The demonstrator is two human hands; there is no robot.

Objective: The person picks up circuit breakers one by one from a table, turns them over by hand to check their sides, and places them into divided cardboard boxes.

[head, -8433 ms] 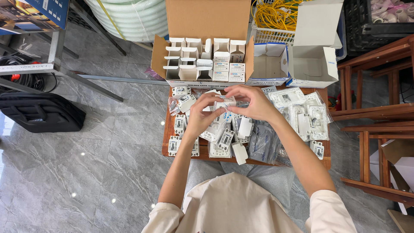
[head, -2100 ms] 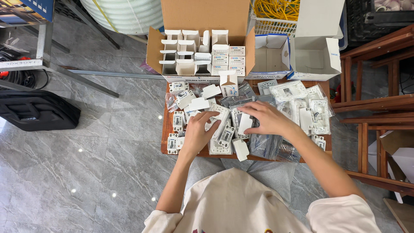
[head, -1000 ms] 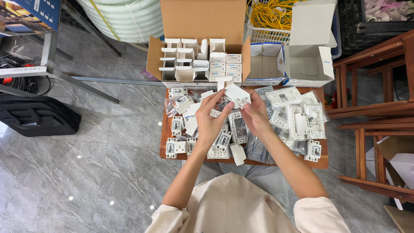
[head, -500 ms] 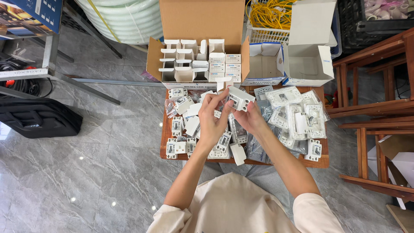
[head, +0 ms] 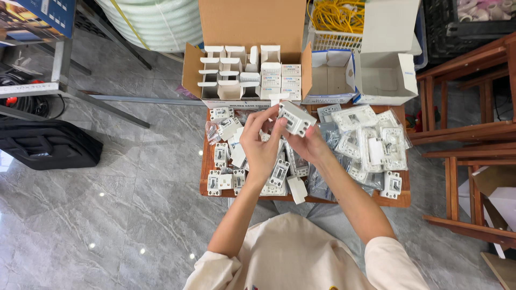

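Observation:
Both hands are raised over a small wooden table (head: 204, 177). My left hand (head: 260, 147) and my right hand (head: 309, 145) together hold a small white box-shaped part (head: 295, 118), fingertips pinching it from both sides. Below them the table is covered with several white switch-like parts (head: 221, 182) and clear plastic bags of white plates (head: 371, 145). Beyond the table stands an open brown cardboard box (head: 247, 75) filled with small white cartons, some open, some closed.
Two open white boxes (head: 384, 80) stand at the back right, before a basket of yellow cable (head: 336, 16). A black bag (head: 48, 145) lies on the grey tiled floor at left. Wooden chair frames (head: 467, 139) stand at right. A metal rack leg (head: 80, 96) is at left.
Over the last seconds my hands went down to the pile, picked up a white part and lifted it. In the last half second they hold it nearly still above the table.

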